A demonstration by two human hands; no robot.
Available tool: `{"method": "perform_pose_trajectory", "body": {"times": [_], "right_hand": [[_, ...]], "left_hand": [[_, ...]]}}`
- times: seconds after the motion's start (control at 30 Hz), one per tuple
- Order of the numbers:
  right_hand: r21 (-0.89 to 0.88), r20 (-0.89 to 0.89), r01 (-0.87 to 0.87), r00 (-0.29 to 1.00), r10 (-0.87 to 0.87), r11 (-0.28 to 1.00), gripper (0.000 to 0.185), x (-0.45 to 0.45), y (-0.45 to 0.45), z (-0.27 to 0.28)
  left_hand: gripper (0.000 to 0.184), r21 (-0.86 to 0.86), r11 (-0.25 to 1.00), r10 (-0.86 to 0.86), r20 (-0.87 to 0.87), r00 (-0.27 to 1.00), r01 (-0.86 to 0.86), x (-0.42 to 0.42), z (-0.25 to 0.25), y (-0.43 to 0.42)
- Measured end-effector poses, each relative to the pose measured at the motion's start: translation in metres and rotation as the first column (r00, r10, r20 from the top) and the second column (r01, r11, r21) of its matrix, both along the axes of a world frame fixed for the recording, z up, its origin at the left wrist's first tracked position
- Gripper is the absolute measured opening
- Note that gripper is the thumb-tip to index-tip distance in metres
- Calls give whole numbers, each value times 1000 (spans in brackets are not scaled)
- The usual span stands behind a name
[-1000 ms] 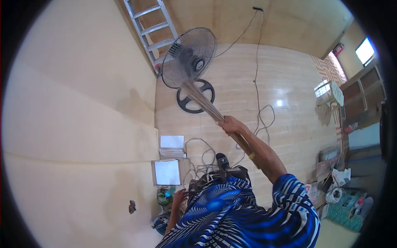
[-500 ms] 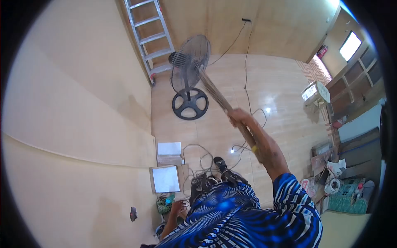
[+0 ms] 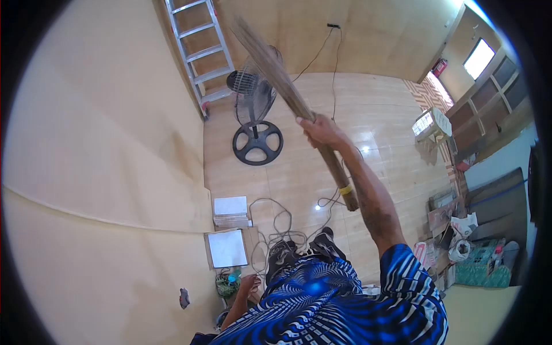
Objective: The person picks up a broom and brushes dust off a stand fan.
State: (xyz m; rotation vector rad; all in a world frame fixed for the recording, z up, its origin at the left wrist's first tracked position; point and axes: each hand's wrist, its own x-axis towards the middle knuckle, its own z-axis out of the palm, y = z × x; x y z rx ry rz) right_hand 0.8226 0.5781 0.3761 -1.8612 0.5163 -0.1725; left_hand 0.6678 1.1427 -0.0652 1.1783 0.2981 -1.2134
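My right hand (image 3: 323, 131) is wrapped around a stick broom (image 3: 277, 76), a bundle of thin brown sticks with a yellow band near its butt end. The broom slants up and to the left, its bristle tips in front of the wooden wall. Behind it stands a black pedestal fan (image 3: 257, 143), partly covered by the sticks. At my left side hangs my left hand (image 3: 249, 284), its fingers loosely bent and apart, with nothing seen in them. Close to that hand is a green bundle (image 3: 226, 284) on the floor.
An aluminium ladder (image 3: 204, 53) leans at the back left. Loose cable (image 3: 276, 202) coils near my feet. Stacked tiles (image 3: 230, 210) and a white-topped box (image 3: 227, 248) sit along the left wall. A stool (image 3: 437, 123) and bags (image 3: 483, 267) are on the right.
My right hand has swung the broom upward and left, away from the fan's front. The broom's banded butt end now shows clear of my forearm. My left hand stays about where it was.
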Motion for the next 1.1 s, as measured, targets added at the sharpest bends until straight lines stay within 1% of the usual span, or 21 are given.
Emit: {"method": "perform_pose_trajectory", "body": {"times": [0.07,0.13,0.2,0.23,0.27,0.37,0.47,0.57,0.6,0.63,0.7,0.73,0.77,0.83,0.87,0.9,0.93,1.0,1.03,1.07,1.1], "right_hand": [[5,-152,37,988,-36,999,44,10,-9,-70],[-112,-473,-71,881,10,991,47,-4,-17,-143],[-32,-558,-46,829,20,998,49,-34,-16,-200],[-16,-581,14,813,-21,1000,49,-57,-10,-199],[-2,-609,76,791,-62,997,48,-82,-5,-197],[8,-721,114,689,-73,993,49,-162,-20,-248],[-58,-758,155,636,-144,986,46,-282,-35,-300],[-98,-800,226,561,-212,969,42,-434,-17,-342],[-87,-819,256,532,-215,963,42,-484,-3,-354],[-71,-837,292,502,-217,954,41,-527,12,-355],[-15,-878,386,436,-197,922,39,-610,46,-367],[22,-897,441,405,-178,897,39,-655,59,-376],[56,-913,502,376,-159,863,38,-686,79,-378],[127,-929,604,351,-120,787,38,-735,112,-381],[164,-932,642,350,-96,749,38,-754,132,-385],[203,-928,656,365,-70,727,38,-768,150,-392],[253,-904,573,427,-20,779,38,-778,165,-403],[252,-810,172,575,111,952,38,-787,190,-436],[208,-799,122,594,96,970,39,-788,196,-464],[169,-870,305,494,-4,937,48,-760,191,-444],[151,-886,785,376,-270,601,49,-767,193,-406]], "left_hand": [[28,97,994,-48,32,998,45,13,8,-12],[28,228,972,-72,36,997,62,30,19,-31],[29,341,938,-101,91,991,64,39,42,-46],[29,391,918,-121,115,986,67,42,50,-56],[31,274,961,-80,152,985,35,43,49,-53],[31,298,947,-156,108,982,118,44,43,-53],[31,469,852,-261,-5,965,232,34,49,-73],[30,434,810,-438,-2,899,395,25,36,-85],[31,322,850,-446,20,895,416,24,19,-88],[29,407,706,-679,153,718,580,27,12,-107],[27,635,316,-944,286,166,705,30,11,-153],[25,781,140,-926,320,-198,608,22,9,-201],[23,899,0,-797,265,-543,438,25,22,-242],[20,807,243,-579,566,-587,538,26,11,-295],[19,717,246,-724,584,-368,653,22,14,-331],[20,580,327,-844,534,-46,747,15,18,-364],[20,505,390,-895,405,187,770,5,27,-400],[24,458,397,-914,278,296,795,-22,47,-470],[26,453,368,-927,247,283,812,-36,59,-504],[26,450,352,-932,247,264,821,-50,72,-528],[27,441,349,-932,254,257,827,-71,82,-558]]}}
